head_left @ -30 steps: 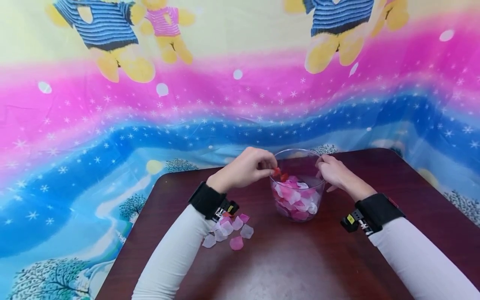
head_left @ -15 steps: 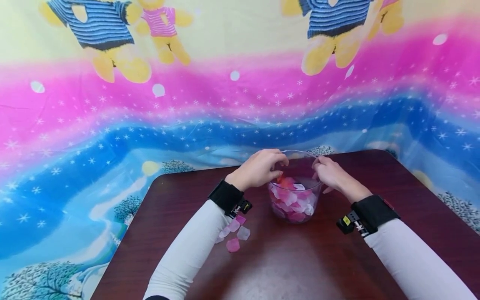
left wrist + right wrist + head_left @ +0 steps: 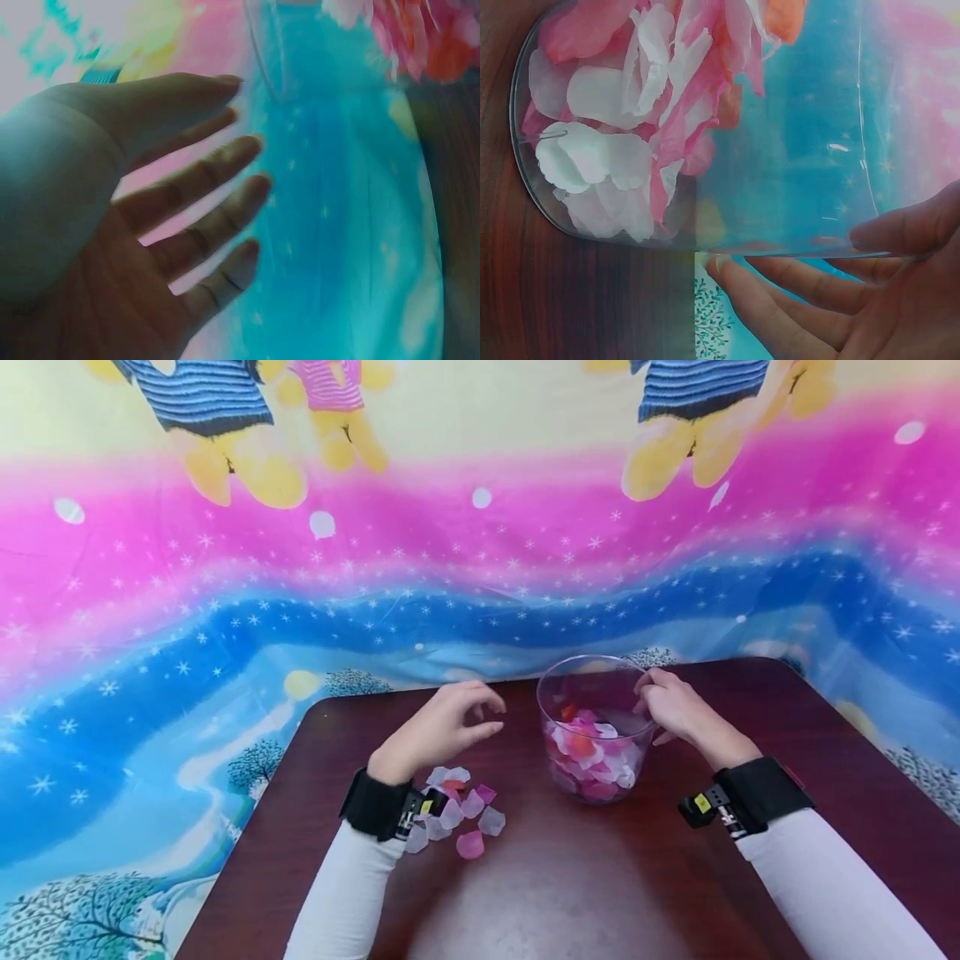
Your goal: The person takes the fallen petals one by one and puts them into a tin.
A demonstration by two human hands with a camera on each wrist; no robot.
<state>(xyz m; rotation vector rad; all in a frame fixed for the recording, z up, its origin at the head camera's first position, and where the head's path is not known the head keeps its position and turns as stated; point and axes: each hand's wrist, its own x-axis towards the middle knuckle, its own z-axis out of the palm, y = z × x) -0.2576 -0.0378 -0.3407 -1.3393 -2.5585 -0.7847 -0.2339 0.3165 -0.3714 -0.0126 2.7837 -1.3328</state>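
A clear glass jar (image 3: 557, 693) stands on the dark wooden table (image 3: 600, 877), its lower half filled with pink, white and red petals (image 3: 592, 758). My right hand (image 3: 651, 697) holds the jar's right wall near the rim; in the right wrist view the thumb and fingers (image 3: 810, 289) lie against the glass jar (image 3: 795, 172) beside the petals (image 3: 622, 142). My left hand (image 3: 487, 717) hovers left of the jar, empty, above a small pile of loose petals (image 3: 461, 810). The left wrist view shows that left hand (image 3: 247, 142) with fingers spread.
A bright cloth with bears, stars and trees (image 3: 300, 568) hangs behind and drapes past the table's far edge. The table's rounded left corner (image 3: 318, 710) is near my left hand. Bare wood lies in front of the jar.
My left hand has pulled back out of the jar's mouth to the left, leaving a red petal inside, and now hangs open over the loose petals. The right hand stays on the jar.
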